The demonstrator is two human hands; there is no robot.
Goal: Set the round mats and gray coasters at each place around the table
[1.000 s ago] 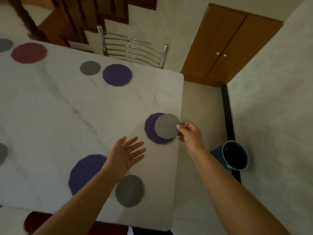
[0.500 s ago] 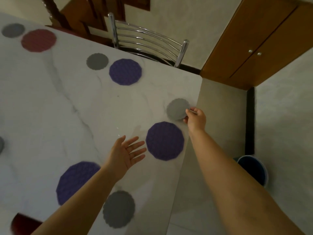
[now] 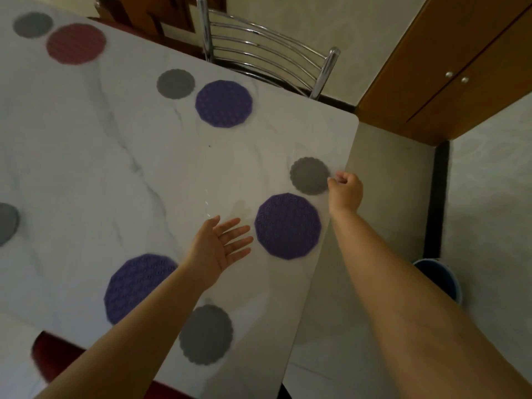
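Observation:
A white marble table (image 3: 115,168) carries round mats, each with a gray coaster beside it. My right hand (image 3: 345,190) pinches the right edge of a gray coaster (image 3: 309,175) that lies flat near the table's right edge, just beyond a purple mat (image 3: 288,226). My left hand (image 3: 221,246) hovers open, palm up, left of that mat. Nearer me lie another purple mat (image 3: 138,286) and a gray coaster (image 3: 205,334). Farther off sit a purple mat (image 3: 224,103) with a coaster (image 3: 175,83), and a red mat (image 3: 76,43) with a coaster (image 3: 33,24).
A chrome-backed chair (image 3: 267,59) stands at the table's far side. A wooden cabinet (image 3: 446,67) fills the right corner, and a blue bucket (image 3: 440,280) sits on the floor to the right. A gray coaster (image 3: 7,227) shows at the left edge, and a red seat (image 3: 49,358) at the lower left.
My right hand carried the gray coaster off the top of the purple mat and set it on the table just beyond it. My left hand stayed open in place.

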